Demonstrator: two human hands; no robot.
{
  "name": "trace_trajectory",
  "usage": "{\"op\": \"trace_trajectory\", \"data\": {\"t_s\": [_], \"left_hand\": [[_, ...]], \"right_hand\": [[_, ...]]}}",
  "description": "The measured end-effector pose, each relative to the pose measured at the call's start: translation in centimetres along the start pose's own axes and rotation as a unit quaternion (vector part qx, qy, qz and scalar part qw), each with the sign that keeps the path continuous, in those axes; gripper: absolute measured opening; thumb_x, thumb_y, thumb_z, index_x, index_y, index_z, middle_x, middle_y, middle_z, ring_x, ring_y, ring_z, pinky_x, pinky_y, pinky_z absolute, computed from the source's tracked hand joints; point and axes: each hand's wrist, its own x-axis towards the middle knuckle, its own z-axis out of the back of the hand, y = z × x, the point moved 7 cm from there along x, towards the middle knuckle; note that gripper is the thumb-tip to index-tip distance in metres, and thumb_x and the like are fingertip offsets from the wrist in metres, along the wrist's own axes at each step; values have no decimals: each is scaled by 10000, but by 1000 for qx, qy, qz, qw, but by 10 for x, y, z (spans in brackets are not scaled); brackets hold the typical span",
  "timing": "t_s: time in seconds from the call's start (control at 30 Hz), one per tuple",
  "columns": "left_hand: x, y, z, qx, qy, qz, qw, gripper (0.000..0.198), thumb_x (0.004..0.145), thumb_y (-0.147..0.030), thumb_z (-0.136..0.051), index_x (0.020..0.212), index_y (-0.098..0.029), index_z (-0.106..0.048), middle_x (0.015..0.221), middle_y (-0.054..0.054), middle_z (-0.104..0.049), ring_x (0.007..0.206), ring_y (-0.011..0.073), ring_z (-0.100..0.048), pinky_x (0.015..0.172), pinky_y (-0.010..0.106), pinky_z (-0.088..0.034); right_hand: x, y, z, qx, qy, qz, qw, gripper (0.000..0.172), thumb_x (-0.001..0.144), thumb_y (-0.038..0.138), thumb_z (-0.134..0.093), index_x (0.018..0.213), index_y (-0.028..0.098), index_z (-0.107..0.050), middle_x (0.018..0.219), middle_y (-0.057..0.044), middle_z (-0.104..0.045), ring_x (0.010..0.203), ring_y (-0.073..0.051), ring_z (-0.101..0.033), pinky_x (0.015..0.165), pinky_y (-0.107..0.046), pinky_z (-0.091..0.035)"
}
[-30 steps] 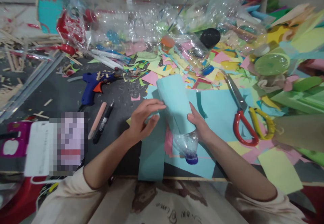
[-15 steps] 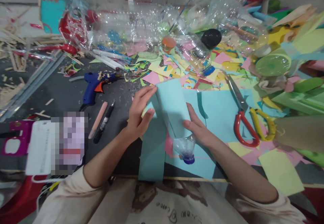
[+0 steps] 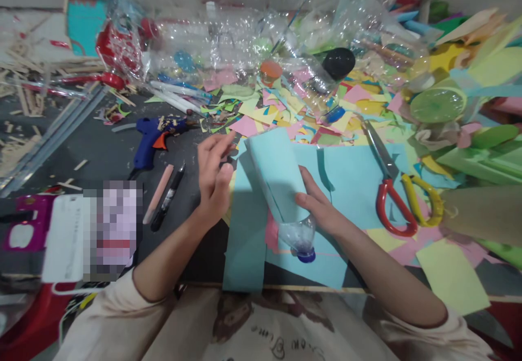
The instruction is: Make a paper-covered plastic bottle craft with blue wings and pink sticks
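A clear plastic bottle (image 3: 294, 236) wrapped in light blue paper (image 3: 275, 173) lies tilted, its dark blue cap (image 3: 306, 255) pointing down toward me. My right hand (image 3: 320, 200) grips the wrapped bottle from the right, thumb on the paper near the bottle's neck. To the left of the bottle my left hand (image 3: 215, 179) is raised, fingers apart and partly curled, touching nothing that I can see. Below the bottle lie light blue sheets (image 3: 354, 187) and a darker-looking blue strip (image 3: 244, 252).
Red-handled scissors (image 3: 393, 203) and a yellow handle (image 3: 424, 203) lie at right. On the left are a blue glue gun (image 3: 149, 141), a black pen (image 3: 168, 198) and a pink stick (image 3: 158, 193). Paper scraps (image 3: 277, 113) and clear plastic bottles (image 3: 212, 40) crowd the back.
My left hand has moved left, away from the wrapped bottle, and its fingers have curled a little. My right hand stays on the bottle, which has tilted slightly.
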Motion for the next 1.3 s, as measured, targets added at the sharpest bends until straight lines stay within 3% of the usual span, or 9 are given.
{"op": "trace_trajectory", "data": {"t_s": [0.17, 0.33, 0.43, 0.53, 0.67, 0.77, 0.87, 0.93, 1.3], "left_hand": [[2, 12, 1, -23, -41, 48, 998, 306, 968, -404, -447, 1143, -272, -661, 1063, 55, -600, 884, 162, -634, 791, 325, -571], [3, 1, -9, -5, 51, -8, 999, 390, 989, -432, -385, 1318, -311, -556, 1283, 44, -569, 1202, 242, -554, 1012, 424, -494], [1, 3, -14, 0, 96, 4, 995, 411, 1001, -438, -344, 1363, -347, -515, 1360, 27, -541, 1285, 236, -504, 1079, 413, -442], [0, 13, -15, 8, 102, 39, 994, 453, 1000, -484, -296, 1378, -346, -504, 1409, 39, -524, 1335, 238, -468, 1123, 425, -394], [-2, 25, -15, 23, 93, 78, 992, 480, 996, -483, -320, 1448, -343, -403, 1475, 47, -480, 1376, 230, -433, 1138, 421, -372], [-4, 9, -21, 30, 135, 16, 990, 481, 994, -434, -373, 1458, -306, -387, 1465, 80, -494, 1364, 242, -450, 1116, 429, -395], [-11, -18, -37, 23, 232, -81, 969, 519, 998, -410, -370, 1496, -273, -318, 1481, 125, -470, 1376, 254, -440, 1084, 425, -429], [-17, -27, -45, 25, 273, -102, 956, 531, 1006, -383, -352, 1515, -259, -267, 1497, 151, -442, 1379, 253, -438, 1062, 423, -450], [-26, -52, -41, -37, 247, -217, 944, 453, 981, -326, -406, 1403, -177, -479, 1218, 141, -681, 1134, 208, -646, 957, 340, -549]], "right_hand": [[0, -4, 2, 27, -4, 0, 1000, 562, 801, 597, -587, 1262, 290, -496, 1293, -47, -562, 1215, -300, -510, 1047, -465, -422], [1, -1, 2, 20, 4, -5, 1000, 596, 767, 626, -614, 1248, 291, -507, 1279, -44, -578, 1216, -302, -513, 1050, -462, -416], [1, -1, 2, 14, 9, -13, 1000, 601, 759, 618, -627, 1254, 296, -513, 1273, -37, -586, 1218, -294, -518, 1050, -450, -422], [1, -8, 3, 41, 3, -35, 999, 621, 737, 630, -644, 1245, 291, -531, 1261, -39, -601, 1182, -298, -552, 1040, -472, -437], [4, -18, 9, 122, -68, -78, 987, 745, 651, 725, -652, 1230, 272, -527, 1264, -72, -626, 1180, -328, -580, 1013, -513, -471], [8, -18, 10, 161, -108, -82, 978, 788, 636, 799, -600, 1200, 251, -545, 1349, -100, -591, 1279, -334, -525, 1050, -504, -460], [12, -17, 7, 182, -108, -76, 974, 773, 649, 811, -580, 1167, 237, -570, 1348, -108, -602, 1315, -327, -502, 1085, -508, -436], [13, -15, 7, 183, -115, -61, 974, 770, 658, 796, -593, 1189, 238, -563, 1338, -106, -613, 1313, -319, -507, 1099, -511, -422], [12, -20, 14, 175, -157, -75, 969, 735, 645, 831, -567, 1098, 252, -578, 1259, -105, -660, 1246, -344, -563, 1054, -536, -469]]}}
